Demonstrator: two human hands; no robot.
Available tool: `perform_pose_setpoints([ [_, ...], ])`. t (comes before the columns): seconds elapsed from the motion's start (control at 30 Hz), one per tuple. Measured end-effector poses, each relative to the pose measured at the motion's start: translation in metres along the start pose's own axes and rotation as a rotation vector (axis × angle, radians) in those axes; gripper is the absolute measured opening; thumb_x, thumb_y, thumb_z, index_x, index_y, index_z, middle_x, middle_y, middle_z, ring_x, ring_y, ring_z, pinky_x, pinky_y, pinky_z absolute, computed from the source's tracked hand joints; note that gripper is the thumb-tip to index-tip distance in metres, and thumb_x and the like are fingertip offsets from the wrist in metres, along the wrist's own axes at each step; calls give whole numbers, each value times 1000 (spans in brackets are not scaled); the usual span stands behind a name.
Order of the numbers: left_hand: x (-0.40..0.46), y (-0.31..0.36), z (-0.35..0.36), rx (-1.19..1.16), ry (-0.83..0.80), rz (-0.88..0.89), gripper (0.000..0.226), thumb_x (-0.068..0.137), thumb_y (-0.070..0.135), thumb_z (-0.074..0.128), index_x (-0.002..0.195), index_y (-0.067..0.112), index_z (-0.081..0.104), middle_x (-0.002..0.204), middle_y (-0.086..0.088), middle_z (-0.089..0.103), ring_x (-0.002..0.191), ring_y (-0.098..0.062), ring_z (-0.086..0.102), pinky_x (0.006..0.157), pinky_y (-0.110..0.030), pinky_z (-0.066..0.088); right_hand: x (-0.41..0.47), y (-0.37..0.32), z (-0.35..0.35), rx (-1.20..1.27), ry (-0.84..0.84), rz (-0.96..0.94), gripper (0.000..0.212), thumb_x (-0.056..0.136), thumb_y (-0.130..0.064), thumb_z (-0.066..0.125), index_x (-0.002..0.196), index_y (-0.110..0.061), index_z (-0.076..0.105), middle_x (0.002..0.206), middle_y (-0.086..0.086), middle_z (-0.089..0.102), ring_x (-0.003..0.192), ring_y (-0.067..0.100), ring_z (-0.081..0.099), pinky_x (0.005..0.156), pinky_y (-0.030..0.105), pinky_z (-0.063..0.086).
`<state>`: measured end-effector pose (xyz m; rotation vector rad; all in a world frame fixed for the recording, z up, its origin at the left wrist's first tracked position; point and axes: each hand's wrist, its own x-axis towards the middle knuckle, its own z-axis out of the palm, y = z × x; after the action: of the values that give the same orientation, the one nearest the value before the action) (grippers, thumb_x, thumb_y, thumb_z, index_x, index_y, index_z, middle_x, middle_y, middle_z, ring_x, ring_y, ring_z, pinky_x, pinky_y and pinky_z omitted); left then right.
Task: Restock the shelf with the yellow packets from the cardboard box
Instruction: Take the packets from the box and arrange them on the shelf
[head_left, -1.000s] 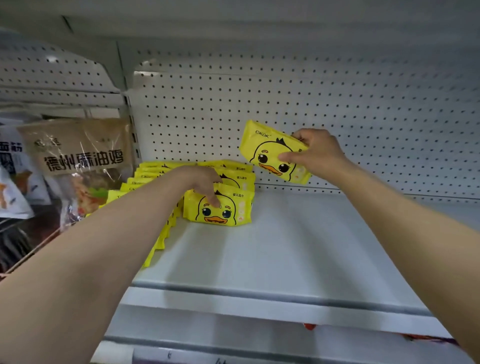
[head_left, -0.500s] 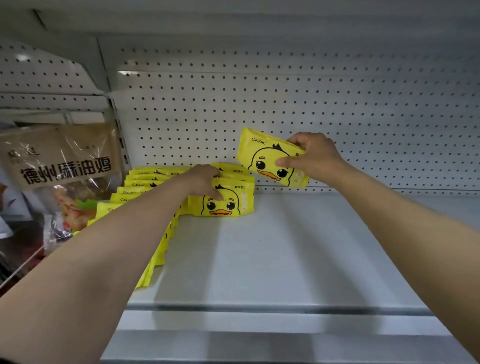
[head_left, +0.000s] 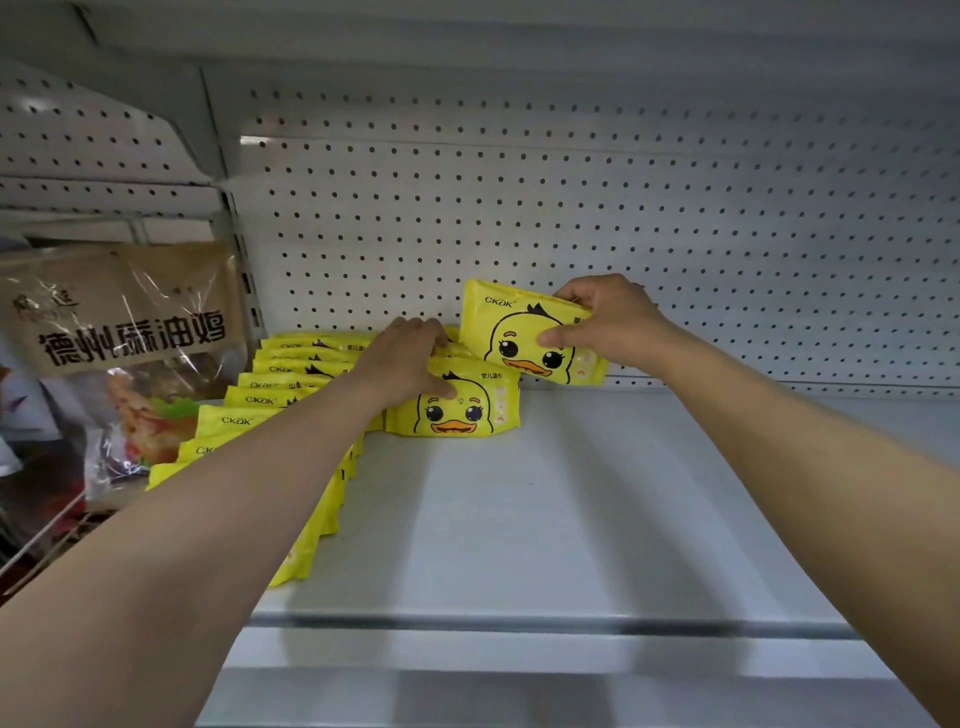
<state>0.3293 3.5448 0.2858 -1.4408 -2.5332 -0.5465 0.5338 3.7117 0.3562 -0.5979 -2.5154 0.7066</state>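
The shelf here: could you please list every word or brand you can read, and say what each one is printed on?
"CKOK": held yellow packet in the right hand, and the top edges of the row of packets.
"德州麻油鸡": brown bag.
Small characters on the front packet under the left hand: too small to read.

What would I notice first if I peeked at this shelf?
The bright yellow duck packet in the right hand, held up near the pegboard. Next, the row of yellow packets at the shelf's left side, where the left hand rests on the front packet.
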Motion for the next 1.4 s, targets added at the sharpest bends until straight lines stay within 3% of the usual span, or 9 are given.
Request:
perform_pose_setpoints([
  [0.1, 1, -8, -19, -219, 163, -1, 28, 90, 35, 66, 112, 20, 58, 103, 5, 60, 105, -20, 54, 89, -38, 47, 6, -7, 0, -32, -46, -2, 42, 67, -33, 90, 103, -25, 70, 105, -5, 71, 103, 14, 65, 94, 35, 52],
  [0.17, -2, -8, -39, -366, 291, 11, 18, 98, 31, 53, 106, 18, 62, 101, 5, 64, 102, -17, 57, 85, -35, 49, 10, -10, 3, -34, -76, -9, 40, 66, -32, 91, 99, -24, 70, 101, -5, 72, 100, 14, 67, 92, 35, 53],
  [0.23, -7, -3, -56, -450, 270, 39, 23, 97, 38, 55, 106, 18, 65, 101, 7, 67, 101, -11, 60, 81, -28, 48, 13, -13, 13, -33, -104, -26, 41, 65, -33, 91, 99, -24, 70, 100, -4, 72, 96, 14, 67, 89, 36, 54],
  [0.3, -11, 2, -64, -402, 121, 62, 32, 89, 49, 64, 109, 25, 65, 103, 11, 65, 100, -4, 58, 77, -21, 43, 16, -17, 28, -27, -139, -39, 41, 65, -33, 91, 98, -25, 69, 100, -3, 71, 95, 16, 67, 84, 36, 55],
  [0.47, -15, 0, -45, -91, -193, -31, 66, 68, 54, 81, 124, 30, 54, 112, 2, 54, 101, -16, 50, 76, -28, 40, 14, -24, 65, 22, -236, -57, 37, 66, -32, 91, 96, -26, 69, 96, -5, 69, 89, 13, 64, 71, 25, 49],
  [0.7, -20, -5, -22, 68, -339, -140, 69, 66, 50, 83, 123, 25, 51, 120, -4, 53, 113, -22, 47, 86, -33, 42, 11, -13, 104, -79, -276, -16, 49, 67, -40, 88, 110, -26, 69, 106, -6, 64, 102, 13, 59, 84, 27, 47],
  [0.83, -25, 8, -26, 221, -358, -193, 78, 71, 56, 77, 134, 21, 47, 128, -13, 45, 123, -30, 41, 94, -35, 43, 6, -14, 107, -277, -190, -95, 55, 66, -54, 83, 109, -31, 56, 100, -5, 64, 97, 17, 58, 73, 31, 44],
  [1.03, -28, 24, -27, 467, -337, -191, 66, 67, 70, 71, 108, 19, 61, 89, -1, 49, 116, -26, 37, 76, -33, 37, 3, -16, 107, -413, -137, -263, 54, 71, -55, 78, 112, -26, 58, 111, -3, 61, 110, 20, 53, 76, 33, 42],
  [1.4, -53, 38, -14, 432, -59, -331, 88, 67, 57, 79, 136, 16, 44, 133, -7, 48, 131, -28, 33, 105, -40, 35, -6, -18, 108, -616, -71, -373, 60, 81, -56, 68, 124, -17, 55, 122, 4, 55, 122, 24, 43, 83, 37, 43],
])
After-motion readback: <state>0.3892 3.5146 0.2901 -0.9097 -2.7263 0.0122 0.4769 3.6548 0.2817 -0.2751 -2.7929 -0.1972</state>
